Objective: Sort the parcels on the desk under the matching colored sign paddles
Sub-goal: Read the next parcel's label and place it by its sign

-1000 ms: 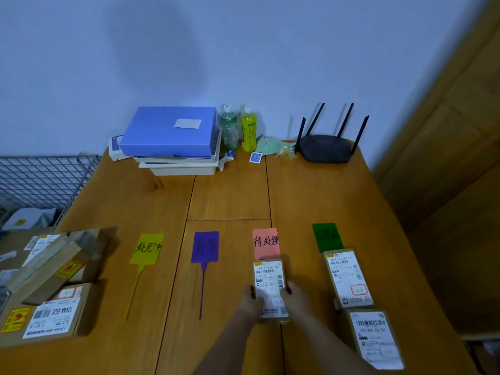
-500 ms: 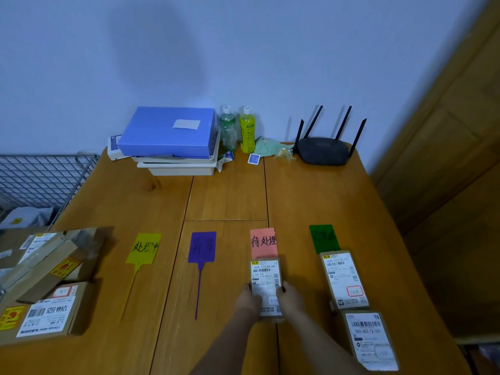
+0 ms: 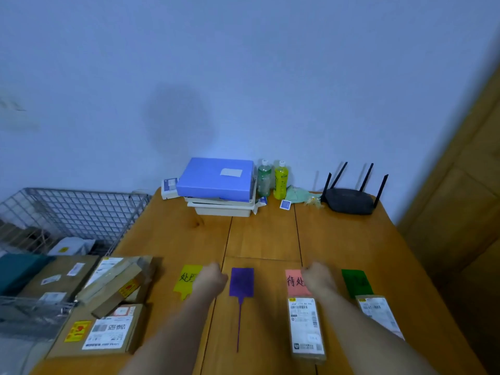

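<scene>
Judging by both empty hands, we are between parcels — one narrow parcel (image 3: 307, 330) lies just on our side of the pink paddle (image 3: 295, 281), apart from both hands, and another parcel (image 3: 378, 313) sits likewise below the green paddle (image 3: 356, 281). Our left hand (image 3: 212, 278) hovers beside the purple paddle (image 3: 241, 282), overlapping the yellow paddle (image 3: 189, 280); our right hand (image 3: 316, 277) hangs over the pink paddle's far corner. Both look loosely curled and hold nothing, though blur hides the fingers. The next move, we think, calls for a reach left of the yellow paddle to the unsorted parcel stack (image 3: 108, 301), where the top boxes lie crooked and may slide. Bare table (image 3: 265, 234) beyond the purple paddle gives open room — but the purple paddle's thin stem runs toward us and could be swept aside, and the stack sits close to the table's left edge
</scene>
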The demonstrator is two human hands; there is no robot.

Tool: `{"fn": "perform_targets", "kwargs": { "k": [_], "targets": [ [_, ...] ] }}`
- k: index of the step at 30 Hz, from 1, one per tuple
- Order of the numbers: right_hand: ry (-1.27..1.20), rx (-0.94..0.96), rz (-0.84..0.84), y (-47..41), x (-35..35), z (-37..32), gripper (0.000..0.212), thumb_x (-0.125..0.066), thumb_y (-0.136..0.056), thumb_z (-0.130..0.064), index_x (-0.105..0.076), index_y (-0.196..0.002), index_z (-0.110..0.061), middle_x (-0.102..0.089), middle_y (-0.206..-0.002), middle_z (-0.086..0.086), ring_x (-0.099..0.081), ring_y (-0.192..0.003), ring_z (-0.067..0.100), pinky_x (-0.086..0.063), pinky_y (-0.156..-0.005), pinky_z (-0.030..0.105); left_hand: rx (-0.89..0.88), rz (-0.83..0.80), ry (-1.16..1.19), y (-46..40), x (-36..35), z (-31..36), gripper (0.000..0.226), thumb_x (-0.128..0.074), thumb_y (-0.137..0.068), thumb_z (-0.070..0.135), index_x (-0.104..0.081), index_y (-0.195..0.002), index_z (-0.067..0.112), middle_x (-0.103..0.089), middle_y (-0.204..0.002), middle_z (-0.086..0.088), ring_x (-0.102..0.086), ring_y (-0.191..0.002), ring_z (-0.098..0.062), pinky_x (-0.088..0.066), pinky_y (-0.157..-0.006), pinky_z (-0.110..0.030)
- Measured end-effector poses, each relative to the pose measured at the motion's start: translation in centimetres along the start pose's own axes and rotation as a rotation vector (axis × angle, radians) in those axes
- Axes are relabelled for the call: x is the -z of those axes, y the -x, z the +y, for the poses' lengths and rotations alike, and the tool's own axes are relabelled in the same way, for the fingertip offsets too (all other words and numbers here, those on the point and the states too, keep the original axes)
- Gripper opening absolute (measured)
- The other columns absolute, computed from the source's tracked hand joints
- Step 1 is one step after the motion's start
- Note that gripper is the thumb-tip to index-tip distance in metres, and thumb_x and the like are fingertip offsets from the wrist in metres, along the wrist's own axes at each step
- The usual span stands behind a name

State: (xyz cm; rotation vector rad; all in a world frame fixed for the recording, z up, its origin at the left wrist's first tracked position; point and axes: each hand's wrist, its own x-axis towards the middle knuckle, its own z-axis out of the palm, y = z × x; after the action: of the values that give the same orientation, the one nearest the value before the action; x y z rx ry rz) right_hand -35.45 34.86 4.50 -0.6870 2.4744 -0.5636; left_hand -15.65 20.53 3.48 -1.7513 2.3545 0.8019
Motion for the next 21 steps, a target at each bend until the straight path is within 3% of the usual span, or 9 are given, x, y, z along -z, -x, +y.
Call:
{"fn": "perform_targets", "kwargs": {
  "k": [3,9,13,15,19,21],
  "targets": [
    [0.035,0.133,0.016,0.3,-0.7,-5.1,0.026,-0.04,-0.095,-0.021,-0.057,-0.105,-0.005,-0.058,-0.106,0.01,-0.059,-0.087,0.024,-0.048,-0.072,0.033,-0.054,0.066,-0.095,-1.3,5.5,-3.4,0.038,-0.047,-0.093,0.024,-0.046,-0.129,0.012,-0.057,-0.123,-0.008,-0.058,-0.107,-0.023,-0.048,-0.076,-0.031],
    [0.122,0.354,0.021,2.5,-3.9,-16.9,0.03,-0.044,-0.095,-0.022,-0.056,-0.118,-0.006,-0.052,-0.123,0.011,-0.055,-0.108,0.025,-0.049,-0.086,0.034,-0.079,0.151,-0.175,-3.4,13.7,-11.3,0.036,-0.045,-0.092,0.025,-0.047,-0.126,0.013,-0.057,-0.118,-0.006,-0.058,-0.102,-0.023,-0.052,-0.078,-0.032],
    [0.189,0.46,0.031,4.2,-6.6,-22.3,0.026,-0.043,-0.094,-0.02,-0.056,-0.11,-0.004,-0.054,-0.118,0.014,-0.055,-0.098,0.027,-0.04,-0.071,0.028,-0.047,0.154,-0.14,-4.7,16.9,-17.2,0.031,-0.046,-0.09,0.025,-0.051,-0.119,0.013,-0.058,-0.108,-0.006,-0.058,-0.095,-0.022,-0.054,-0.082,-0.035],
    [0.233,0.474,0.033,4.6,-8.0,-24.3,0.027,-0.043,-0.094,-0.021,-0.055,-0.111,-0.004,-0.052,-0.12,0.014,-0.055,-0.103,0.03,-0.037,-0.07,0.027,-0.032,0.147,-0.139,-5.3,18.3,-20.4,0.03,-0.046,-0.088,0.023,-0.052,-0.116,0.014,-0.059,-0.105,-0.005,-0.059,-0.093,-0.021,-0.054,-0.078,-0.033],
    [0.32,0.507,0.0,5.5,-11.3,-26.9,0.031,-0.044,-0.094,-0.021,-0.054,-0.119,-0.004,-0.051,-0.126,0.013,-0.054,-0.111,0.029,-0.046,-0.085,0.033,-0.008,0.121,-0.129,-6.3,19.7,-26.5,0.02,-0.045,-0.089,0.021,-0.054,-0.104,0.011,-0.056,-0.09,-0.004,-0.058,-0.086,-0.023,-0.046,-0.07,-0.032],
    [0.381,0.525,-0.028,5.5,-13.1,-27.5,0.031,-0.043,-0.094,-0.02,-0.053,-0.12,-0.006,-0.051,-0.126,0.012,-0.053,-0.112,0.028,-0.047,-0.092,0.037,0.016,0.094,-0.101,-7.0,19.1,-28.6,0.031,-0.046,-0.09,0.026,-0.052,-0.117,0.011,-0.058,-0.1,-0.007,-0.059,-0.093,-0.025,-0.048,-0.075,-0.032]
  ]
}}
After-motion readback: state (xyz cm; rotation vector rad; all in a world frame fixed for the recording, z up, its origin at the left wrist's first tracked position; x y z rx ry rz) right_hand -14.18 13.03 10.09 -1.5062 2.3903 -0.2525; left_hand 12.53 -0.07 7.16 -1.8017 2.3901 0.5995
